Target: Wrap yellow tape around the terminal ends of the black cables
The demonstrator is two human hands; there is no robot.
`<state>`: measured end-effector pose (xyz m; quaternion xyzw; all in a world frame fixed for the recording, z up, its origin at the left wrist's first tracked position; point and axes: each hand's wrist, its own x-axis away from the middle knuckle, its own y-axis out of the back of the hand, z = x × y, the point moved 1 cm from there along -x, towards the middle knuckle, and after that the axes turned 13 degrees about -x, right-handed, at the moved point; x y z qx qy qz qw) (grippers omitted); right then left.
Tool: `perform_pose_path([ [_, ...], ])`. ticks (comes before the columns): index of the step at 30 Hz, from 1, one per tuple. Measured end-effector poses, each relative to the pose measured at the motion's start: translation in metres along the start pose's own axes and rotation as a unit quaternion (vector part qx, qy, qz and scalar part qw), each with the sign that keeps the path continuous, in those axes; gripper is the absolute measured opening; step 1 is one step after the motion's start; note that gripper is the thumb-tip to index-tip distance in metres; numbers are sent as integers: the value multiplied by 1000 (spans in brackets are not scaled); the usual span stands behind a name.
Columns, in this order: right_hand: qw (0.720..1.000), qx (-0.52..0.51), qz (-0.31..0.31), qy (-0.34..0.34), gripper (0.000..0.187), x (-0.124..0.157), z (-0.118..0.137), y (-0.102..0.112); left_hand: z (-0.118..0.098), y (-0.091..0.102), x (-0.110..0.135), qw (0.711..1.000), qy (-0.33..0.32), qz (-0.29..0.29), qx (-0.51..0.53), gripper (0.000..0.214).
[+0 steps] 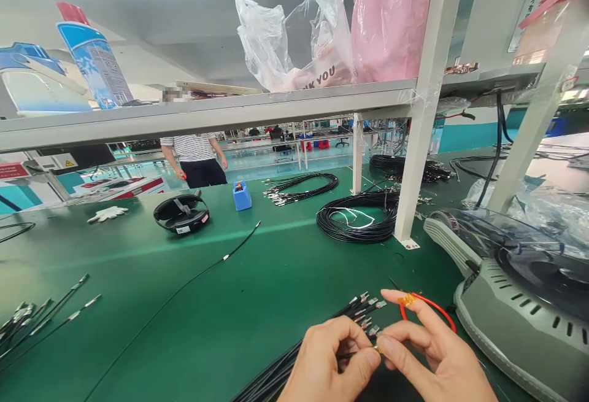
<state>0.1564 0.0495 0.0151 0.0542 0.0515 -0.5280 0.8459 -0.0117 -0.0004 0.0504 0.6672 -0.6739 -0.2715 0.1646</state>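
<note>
My left hand is closed around a bundle of thin black wires with metal terminals fanning out at the tips. My right hand pinches the end of one wire between thumb and forefinger, right against my left fingertips. A red looped band with an orange piece hangs over my right forefinger. Both hands sit low at the near edge of the green table.
A grey tape dispenser machine stands at the right. Coils of black cable, a black round reel, a blue box and a white glove lie farther back. Loose wires lie at left. A person in a striped shirt stands beyond the table.
</note>
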Motion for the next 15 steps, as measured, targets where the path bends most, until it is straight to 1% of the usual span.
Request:
perform_pose_path([
  [3,1000,-6,8,2,50,-2,5,0,2,-1,-1,999,-27,7,-21,19],
  [6,1000,-6,4,1,49,-2,7,0,6,-3,-1,999,-26,4,-39,21],
  [9,1000,2,5,-7,49,-2,5,1,8,-4,-1,999,-36,-3,-5,18],
  [12,1000,10,12,-6,47,-2,2,-1,7,-3,-1,998,-44,-20,26,21],
  [13,1000,3,-2,0,47,-2,2,-3,7,-3,-1,999,-36,-20,34,19],
  [15,998,-30,-55,20,46,0,1,-9,9,-3,1,999,-14,-16,47,12],
])
